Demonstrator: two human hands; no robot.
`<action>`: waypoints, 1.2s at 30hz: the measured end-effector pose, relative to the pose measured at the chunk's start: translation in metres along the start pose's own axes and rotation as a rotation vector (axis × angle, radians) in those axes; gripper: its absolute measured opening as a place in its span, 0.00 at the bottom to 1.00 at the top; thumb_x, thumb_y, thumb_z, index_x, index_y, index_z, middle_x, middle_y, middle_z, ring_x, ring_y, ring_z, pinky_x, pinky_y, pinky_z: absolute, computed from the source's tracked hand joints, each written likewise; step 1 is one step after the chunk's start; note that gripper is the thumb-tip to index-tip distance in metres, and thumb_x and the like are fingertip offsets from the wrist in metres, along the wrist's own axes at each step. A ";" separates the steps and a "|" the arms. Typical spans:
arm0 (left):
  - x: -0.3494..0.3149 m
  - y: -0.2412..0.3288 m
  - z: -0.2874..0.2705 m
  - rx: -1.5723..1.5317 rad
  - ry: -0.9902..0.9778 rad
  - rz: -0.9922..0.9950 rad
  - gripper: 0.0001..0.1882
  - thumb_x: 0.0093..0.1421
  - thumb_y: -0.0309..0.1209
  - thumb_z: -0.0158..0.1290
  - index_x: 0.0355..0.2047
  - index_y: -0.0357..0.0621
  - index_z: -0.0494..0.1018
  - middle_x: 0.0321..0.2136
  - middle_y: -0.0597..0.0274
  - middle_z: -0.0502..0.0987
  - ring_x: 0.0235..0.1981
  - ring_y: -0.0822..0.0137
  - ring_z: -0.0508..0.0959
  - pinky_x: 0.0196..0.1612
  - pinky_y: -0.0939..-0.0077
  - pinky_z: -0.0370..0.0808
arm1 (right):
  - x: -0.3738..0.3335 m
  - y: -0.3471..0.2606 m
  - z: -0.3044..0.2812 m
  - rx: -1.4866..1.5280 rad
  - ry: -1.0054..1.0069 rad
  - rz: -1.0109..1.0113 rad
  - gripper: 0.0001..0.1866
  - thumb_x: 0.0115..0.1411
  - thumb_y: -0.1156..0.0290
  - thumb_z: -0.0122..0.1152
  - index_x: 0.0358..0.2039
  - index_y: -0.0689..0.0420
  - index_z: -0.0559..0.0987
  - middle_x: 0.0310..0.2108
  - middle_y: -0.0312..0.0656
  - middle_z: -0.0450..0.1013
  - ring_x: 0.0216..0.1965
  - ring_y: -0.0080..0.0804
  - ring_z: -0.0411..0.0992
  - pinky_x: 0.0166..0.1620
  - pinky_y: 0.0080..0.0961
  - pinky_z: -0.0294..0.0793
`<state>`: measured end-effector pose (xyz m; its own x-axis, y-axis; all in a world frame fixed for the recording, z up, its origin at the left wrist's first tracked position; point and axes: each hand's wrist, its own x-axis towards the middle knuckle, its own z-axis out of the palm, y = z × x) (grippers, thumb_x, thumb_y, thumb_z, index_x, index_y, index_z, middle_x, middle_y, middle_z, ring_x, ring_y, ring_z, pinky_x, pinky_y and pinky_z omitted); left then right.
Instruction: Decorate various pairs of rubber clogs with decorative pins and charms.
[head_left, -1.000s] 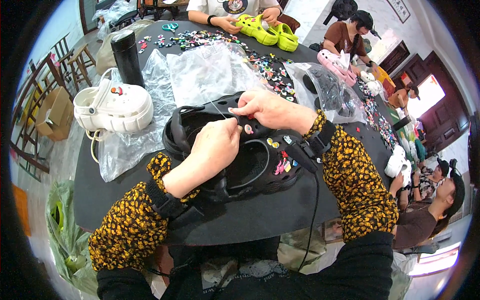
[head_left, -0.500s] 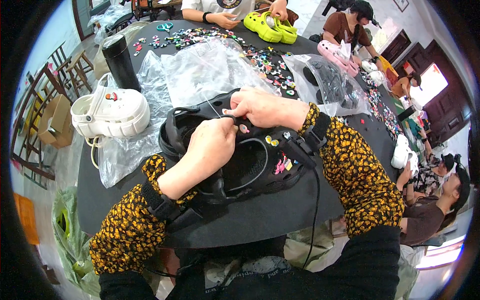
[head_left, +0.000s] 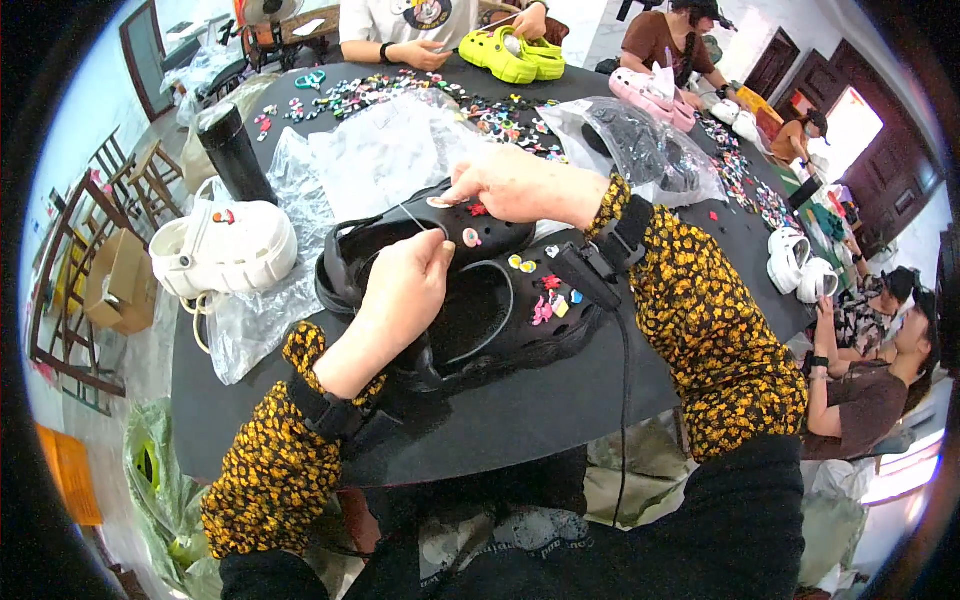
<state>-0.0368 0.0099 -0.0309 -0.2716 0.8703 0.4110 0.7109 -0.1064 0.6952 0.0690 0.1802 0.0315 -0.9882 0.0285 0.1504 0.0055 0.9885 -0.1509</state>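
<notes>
The black clogs lie side by side on the dark round surface, right in front of the person; they are close so both hands can get at them; the toes point up and to the right in the picture, away from the person's left side, and the heels and back straps point to the left; so each shoe's long line runs from lower left to upper right, a bit tilted; the tops face up, so the little holes are easy to reach; small bright charms already sit on the front of the near shoe.

The left hand rests over the opening of the near clog; its fingers are pinched together on a thin pale thread or wire, which I think is kept tight so it does not slip; the right hand is on the toe of the far clog; its fingers are pinched narrow on a small charm, pressing it down on the shoe.

A white clog pair sits on a clear plastic bag to the left, near but not touching the black ones; a dark bottle stands upright behind it; many loose charms are spread far back; other people work at the far edge with green clogs.
</notes>
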 end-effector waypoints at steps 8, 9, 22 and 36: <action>-0.003 -0.001 -0.002 -0.102 0.089 0.032 0.10 0.59 0.27 0.49 0.38 0.32 0.73 0.29 0.40 0.76 0.33 0.48 0.78 0.37 0.65 0.73 | -0.037 -0.053 -0.010 -0.079 0.087 -0.013 0.14 0.53 0.69 0.57 0.40 0.56 0.78 0.30 0.47 0.72 0.36 0.45 0.72 0.40 0.37 0.71; -0.003 0.007 -0.007 -0.091 0.035 0.031 0.11 0.59 0.26 0.49 0.39 0.32 0.71 0.30 0.40 0.75 0.34 0.46 0.77 0.37 0.64 0.73 | -0.043 -0.059 -0.009 -0.114 0.110 -0.035 0.16 0.53 0.67 0.59 0.43 0.56 0.77 0.31 0.46 0.72 0.37 0.45 0.71 0.40 0.37 0.71; -0.017 0.062 -0.092 -0.120 0.133 0.094 0.12 0.62 0.26 0.47 0.41 0.30 0.74 0.27 0.57 0.80 0.30 0.73 0.77 0.36 0.81 0.72 | -0.044 -0.090 0.014 -0.436 0.058 0.187 0.27 0.56 0.70 0.51 0.58 0.50 0.65 0.39 0.46 0.70 0.42 0.41 0.71 0.42 0.36 0.69; -0.036 0.079 -0.122 -0.330 0.261 0.170 0.13 0.66 0.29 0.45 0.41 0.30 0.73 0.28 0.57 0.78 0.30 0.72 0.76 0.37 0.78 0.73 | -0.028 -0.087 0.015 -0.380 0.098 0.100 0.07 0.51 0.73 0.54 0.31 0.61 0.70 0.22 0.46 0.74 0.29 0.42 0.77 0.31 0.37 0.74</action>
<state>-0.0494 -0.0888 0.0810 -0.3535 0.6809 0.6414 0.5267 -0.4218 0.7381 0.0938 0.0911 0.0254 -0.9607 0.1230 0.2488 0.1752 0.9640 0.2000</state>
